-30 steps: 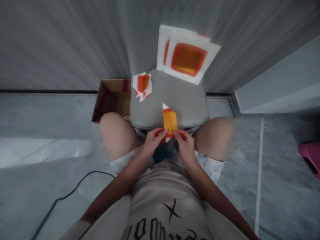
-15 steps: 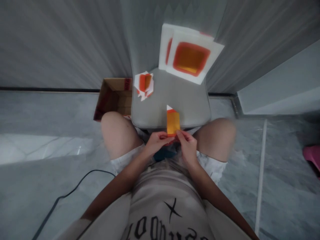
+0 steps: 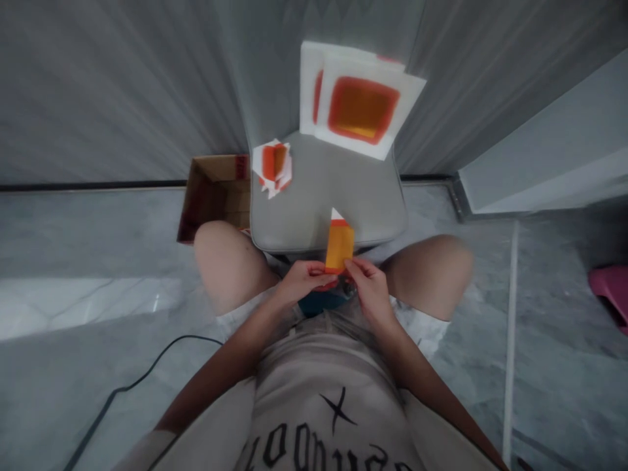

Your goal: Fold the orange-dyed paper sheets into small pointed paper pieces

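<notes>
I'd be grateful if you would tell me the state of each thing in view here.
Orange folded paper: narrow strip, white tip upward
Left hand: pinching the strip's lower left
Right hand: pinching its lower right
Smaller folded paper: lying on the grey seat
White sheets with orange squares: overlapping
Cardboard box: open

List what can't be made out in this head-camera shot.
All in the head view:
Lower end of the folded orange paper: hidden by the left hand and right hand.
Lower sheet: mostly covered by the top sheet.
Small folded paper pile: folds too small to read.
Near part of the cardboard box: hidden by the left thigh.
Pink object: cut off by the right edge, kind unclear.
</notes>
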Tool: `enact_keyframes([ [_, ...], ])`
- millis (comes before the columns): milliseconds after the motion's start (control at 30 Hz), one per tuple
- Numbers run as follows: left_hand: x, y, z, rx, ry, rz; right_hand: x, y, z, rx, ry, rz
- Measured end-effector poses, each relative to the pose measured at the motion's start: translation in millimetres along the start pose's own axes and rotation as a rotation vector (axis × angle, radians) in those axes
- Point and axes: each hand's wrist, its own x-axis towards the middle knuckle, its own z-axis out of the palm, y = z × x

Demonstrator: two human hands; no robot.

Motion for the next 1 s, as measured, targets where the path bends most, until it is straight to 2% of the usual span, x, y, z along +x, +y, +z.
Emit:
enact_keyframes([
  [233, -2, 3, -5.3, 0.031, -0.07, -0.044, 3, -4, -6, -0.026, -0.058, 0.005],
  [567, 2, 8, -2.4, 0.046, -0.019, 0.104, 2, -4, 0, -0.009, -0.065, -0.013],
  [767, 2, 9, -3.8, 0.04, 0.012, 0.126, 3, -7, -3, -0.044, -0.119, -0.012],
  [1000, 2, 5, -6.6, 0.081, -0.013, 0.157, 3, -11, -5, -0.019, -0.149, 0.032],
])
